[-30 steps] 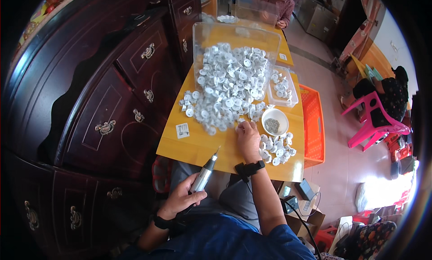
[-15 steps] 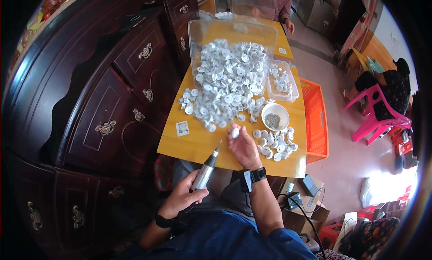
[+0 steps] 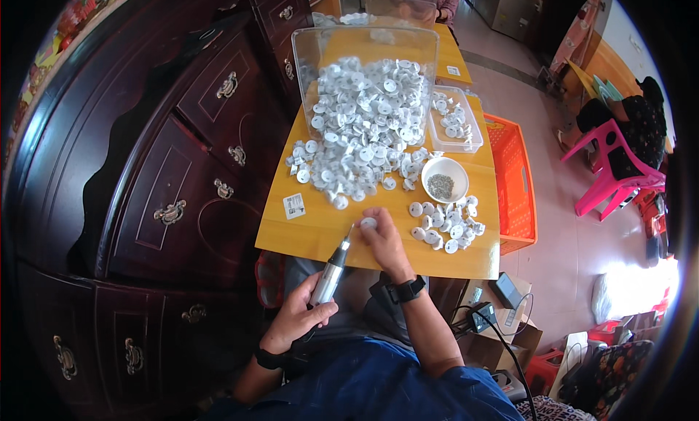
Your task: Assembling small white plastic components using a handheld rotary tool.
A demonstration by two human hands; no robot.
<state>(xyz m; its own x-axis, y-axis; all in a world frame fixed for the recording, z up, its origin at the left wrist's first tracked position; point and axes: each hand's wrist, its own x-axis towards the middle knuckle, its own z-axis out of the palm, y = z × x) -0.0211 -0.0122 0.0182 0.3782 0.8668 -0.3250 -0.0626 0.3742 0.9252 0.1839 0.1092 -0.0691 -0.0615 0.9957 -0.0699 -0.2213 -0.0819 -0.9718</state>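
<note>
We gripped the grey electric screwdriver [image 3: 329, 274] in our left hand [image 3: 297, 320], fingers wrapped tight round its barrel, and its tip pointed up at the small white disc [image 3: 368, 222] pinched between the fingertips of our right hand [image 3: 384, 242]. That disc sat on the yellow table [image 3: 313, 228] near the front edge, just beside the tool's tip, though we could not tell whether the 2 actually touched.

In our judgement, doing this step well meant keeping the disc pressed flat on the table, lining the bit straight over its middle, and holding the tool steady rather than tilted, so the bit would not skid off the plastic.

The big heap of white discs [image 3: 364, 122] spilled from a clear tub [image 3: 364, 49] lying on its side behind, a smaller group of discs [image 3: 444, 224] lay to the right, and a white bowl [image 3: 445, 179] of small grey bits stood between them. A clear tray [image 3: 455, 122] held a few more discs.

Plenty was hard to make out. The screwdriver's bit was too small to see clearly, our fingers hid most of the held disc, and we could not tell whether the bowl held screws. Another person's hands at the far end of the table were cut off by the rim.
</note>
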